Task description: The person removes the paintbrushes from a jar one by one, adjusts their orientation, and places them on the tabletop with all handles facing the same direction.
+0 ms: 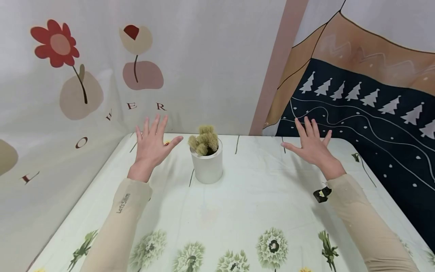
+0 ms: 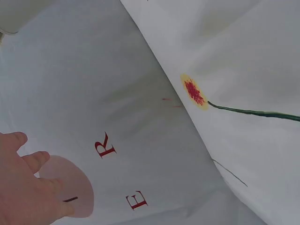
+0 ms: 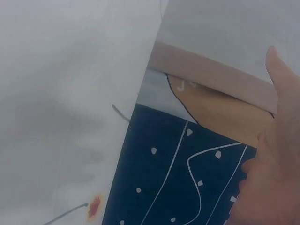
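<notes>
My left hand (image 1: 151, 145) is held above the table with its fingers spread and nothing in it. To its right, a white cylindrical pot (image 1: 208, 168) stands upright and holds a fuzzy, yellow-green lobed plant (image 1: 204, 140). Apart from the pot on the other side, my right hand (image 1: 313, 147) is also raised with spread, straight fingers and holds nothing. In the left wrist view the left hand (image 2: 28, 183) shows at the lower left, and a pale rounded edge (image 2: 16, 14) sits in the top left corner. The right hand (image 3: 272, 150) appears at the right wrist view's right edge.
A white cloth printed with flowers covers the table (image 1: 238, 204). Behind it hangs a pale curtain (image 1: 210, 68) with flower shapes and letters. A dark blue and brown printed cloth (image 1: 340, 109) hangs at the right. A small black device (image 1: 321, 194) is at the right cuff.
</notes>
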Action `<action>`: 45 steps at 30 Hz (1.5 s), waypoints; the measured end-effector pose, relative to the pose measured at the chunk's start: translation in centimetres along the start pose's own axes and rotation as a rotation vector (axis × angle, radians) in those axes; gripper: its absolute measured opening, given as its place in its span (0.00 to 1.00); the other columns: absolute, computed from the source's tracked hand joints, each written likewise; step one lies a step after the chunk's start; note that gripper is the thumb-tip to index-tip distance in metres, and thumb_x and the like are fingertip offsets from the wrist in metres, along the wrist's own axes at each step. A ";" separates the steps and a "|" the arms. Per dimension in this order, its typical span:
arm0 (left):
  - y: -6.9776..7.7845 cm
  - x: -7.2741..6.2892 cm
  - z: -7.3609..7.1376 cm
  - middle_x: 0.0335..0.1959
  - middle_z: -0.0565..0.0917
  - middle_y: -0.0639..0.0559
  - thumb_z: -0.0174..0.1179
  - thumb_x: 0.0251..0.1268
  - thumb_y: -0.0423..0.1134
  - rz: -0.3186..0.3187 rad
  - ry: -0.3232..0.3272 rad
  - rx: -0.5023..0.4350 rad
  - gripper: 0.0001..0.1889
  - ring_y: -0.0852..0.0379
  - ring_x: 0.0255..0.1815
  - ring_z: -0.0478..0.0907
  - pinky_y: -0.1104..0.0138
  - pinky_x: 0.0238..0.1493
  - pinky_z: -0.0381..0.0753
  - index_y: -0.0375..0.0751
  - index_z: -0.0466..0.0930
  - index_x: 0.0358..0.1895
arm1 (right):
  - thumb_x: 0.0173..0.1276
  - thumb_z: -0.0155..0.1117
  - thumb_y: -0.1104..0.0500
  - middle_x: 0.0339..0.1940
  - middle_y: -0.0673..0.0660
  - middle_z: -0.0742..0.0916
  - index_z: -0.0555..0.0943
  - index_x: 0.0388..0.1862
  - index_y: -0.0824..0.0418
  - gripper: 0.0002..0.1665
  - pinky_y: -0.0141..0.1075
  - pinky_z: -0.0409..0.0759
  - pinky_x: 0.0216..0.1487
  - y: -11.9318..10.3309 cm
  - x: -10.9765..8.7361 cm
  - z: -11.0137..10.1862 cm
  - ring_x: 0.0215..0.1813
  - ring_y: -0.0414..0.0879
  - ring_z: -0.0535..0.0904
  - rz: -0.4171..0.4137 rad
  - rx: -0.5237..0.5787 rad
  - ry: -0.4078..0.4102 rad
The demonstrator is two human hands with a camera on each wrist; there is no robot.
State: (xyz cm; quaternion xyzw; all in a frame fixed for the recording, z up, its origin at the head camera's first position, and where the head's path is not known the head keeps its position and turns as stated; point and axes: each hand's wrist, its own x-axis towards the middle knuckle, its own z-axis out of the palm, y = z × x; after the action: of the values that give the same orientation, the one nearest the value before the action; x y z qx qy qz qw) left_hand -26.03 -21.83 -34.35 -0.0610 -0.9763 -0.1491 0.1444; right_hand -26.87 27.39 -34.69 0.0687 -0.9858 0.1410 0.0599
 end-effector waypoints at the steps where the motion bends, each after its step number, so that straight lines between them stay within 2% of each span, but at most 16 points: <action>1: 0.1 -0.1 0.0 0.84 0.39 0.47 0.38 0.63 0.80 0.003 -0.003 -0.008 0.50 0.38 0.84 0.29 0.35 0.77 0.24 0.59 0.34 0.82 | 0.65 0.51 0.23 0.83 0.66 0.36 0.35 0.83 0.52 0.64 0.79 0.20 0.65 -0.1 0.0 0.1 0.82 0.66 0.25 -0.001 0.002 0.000; 11: 0.6 -0.6 0.7 0.84 0.40 0.47 0.40 0.64 0.79 0.043 -0.027 -0.069 0.51 0.36 0.83 0.32 0.36 0.78 0.26 0.59 0.34 0.82 | 0.66 0.54 0.25 0.83 0.66 0.37 0.35 0.83 0.53 0.63 0.80 0.21 0.66 -0.7 0.2 0.4 0.82 0.65 0.25 -0.011 0.029 -0.006; 21: 1.1 -1.3 1.6 0.84 0.46 0.45 0.49 0.61 0.77 0.085 -0.042 -0.132 0.53 0.38 0.84 0.38 0.39 0.80 0.33 0.55 0.41 0.82 | 0.66 0.53 0.25 0.83 0.65 0.39 0.35 0.83 0.52 0.63 0.77 0.19 0.67 -1.7 0.3 0.8 0.83 0.64 0.26 -0.018 0.037 -0.013; 30: 1.4 -1.8 2.5 0.83 0.49 0.46 0.56 0.57 0.76 0.093 -0.060 -0.205 0.55 0.42 0.84 0.44 0.44 0.82 0.35 0.53 0.46 0.82 | 0.66 0.52 0.24 0.84 0.65 0.39 0.35 0.83 0.52 0.63 0.77 0.19 0.68 -2.5 0.6 1.4 0.83 0.64 0.27 -0.033 0.053 -0.029; 38: 2.1 -2.4 3.0 0.82 0.55 0.49 0.61 0.57 0.72 0.086 -0.050 -0.287 0.51 0.47 0.83 0.48 0.51 0.84 0.39 0.52 0.54 0.80 | 0.66 0.53 0.24 0.84 0.65 0.40 0.36 0.83 0.52 0.63 0.77 0.21 0.69 -3.2 0.8 2.1 0.83 0.64 0.30 -0.049 0.062 -0.026; 42: 2.3 -2.5 3.2 0.81 0.58 0.52 0.63 0.57 0.69 0.077 -0.054 -0.328 0.49 0.48 0.83 0.51 0.52 0.84 0.40 0.53 0.57 0.79 | 0.66 0.54 0.25 0.84 0.65 0.42 0.38 0.83 0.53 0.62 0.76 0.20 0.69 -3.7 1.0 2.4 0.83 0.64 0.31 -0.066 0.083 -0.023; 45: 2.4 -2.7 3.4 0.80 0.60 0.51 0.64 0.58 0.67 0.059 -0.061 -0.350 0.46 0.45 0.82 0.52 0.49 0.83 0.43 0.55 0.59 0.78 | 0.66 0.54 0.25 0.84 0.65 0.42 0.38 0.83 0.53 0.62 0.76 0.21 0.69 -4.2 1.1 2.6 0.83 0.64 0.32 -0.074 0.089 -0.028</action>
State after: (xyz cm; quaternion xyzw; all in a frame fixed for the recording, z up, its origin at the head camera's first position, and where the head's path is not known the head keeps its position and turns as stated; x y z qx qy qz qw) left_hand -23.95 -18.70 -37.58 -0.1184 -0.9372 -0.3105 0.1062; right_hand -27.55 22.48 -35.92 0.1095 -0.9761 0.1816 0.0480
